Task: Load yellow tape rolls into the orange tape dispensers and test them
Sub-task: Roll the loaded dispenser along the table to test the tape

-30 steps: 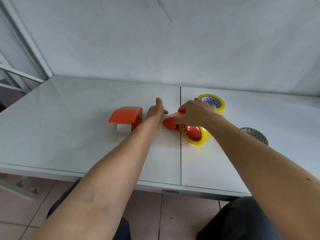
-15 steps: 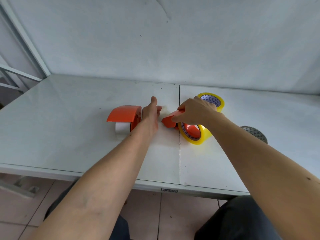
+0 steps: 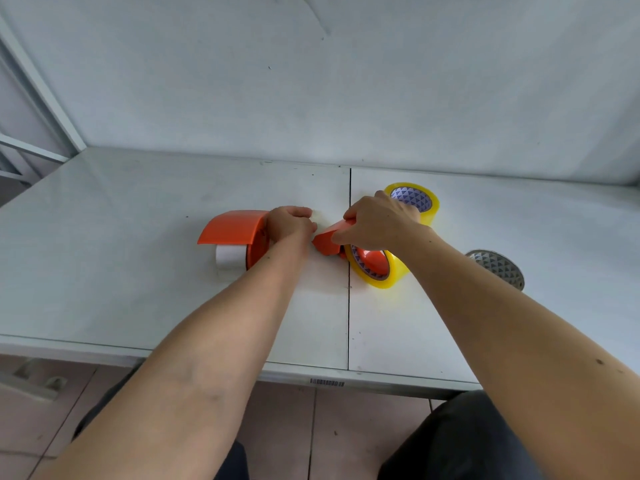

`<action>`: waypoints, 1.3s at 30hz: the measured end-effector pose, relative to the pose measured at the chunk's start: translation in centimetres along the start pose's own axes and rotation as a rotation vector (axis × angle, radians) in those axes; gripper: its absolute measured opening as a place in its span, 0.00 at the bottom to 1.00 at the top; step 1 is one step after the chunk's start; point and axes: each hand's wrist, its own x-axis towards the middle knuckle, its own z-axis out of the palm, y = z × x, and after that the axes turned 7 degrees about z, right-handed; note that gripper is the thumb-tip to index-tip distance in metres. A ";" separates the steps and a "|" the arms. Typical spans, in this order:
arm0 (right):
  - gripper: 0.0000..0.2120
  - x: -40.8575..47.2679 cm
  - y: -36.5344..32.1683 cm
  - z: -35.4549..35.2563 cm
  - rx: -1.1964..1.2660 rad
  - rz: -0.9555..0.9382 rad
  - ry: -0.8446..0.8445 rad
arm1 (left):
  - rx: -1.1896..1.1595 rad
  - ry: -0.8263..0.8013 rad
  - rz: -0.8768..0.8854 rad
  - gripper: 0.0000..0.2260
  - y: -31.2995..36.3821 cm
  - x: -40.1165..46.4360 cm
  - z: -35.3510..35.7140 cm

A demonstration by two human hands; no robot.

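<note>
Near the middle of the table point(image 3: 138, 306), the right hand point(image 3: 377, 221) clamps the loaded orange dispenser point(image 3: 329, 242) with its yellow roll point(image 3: 388, 271). The left hand point(image 3: 289, 223), fingers curled, pinches at its front; whether tape is caught cannot be told. The second dispenser point(image 3: 235, 230) touches its wrist, and a spare yellow roll point(image 3: 415, 199) lies toward the back edge.

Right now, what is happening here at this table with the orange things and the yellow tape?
A person is loading tape into dispensers on a white table. The right hand grips an orange dispenser that already carries a yellow tape roll. The left hand rests, fingers curled, between this one and the second orange dispenser, which holds a white core and no yellow tape. A spare yellow roll lies behind the right hand, and a grey disc lies further right.
</note>
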 end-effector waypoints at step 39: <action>0.14 3.4 -3.1 -0.7 -0.146 0.050 -0.085 | 0.198 -0.133 0.290 0.10 5.3 1.2 0.2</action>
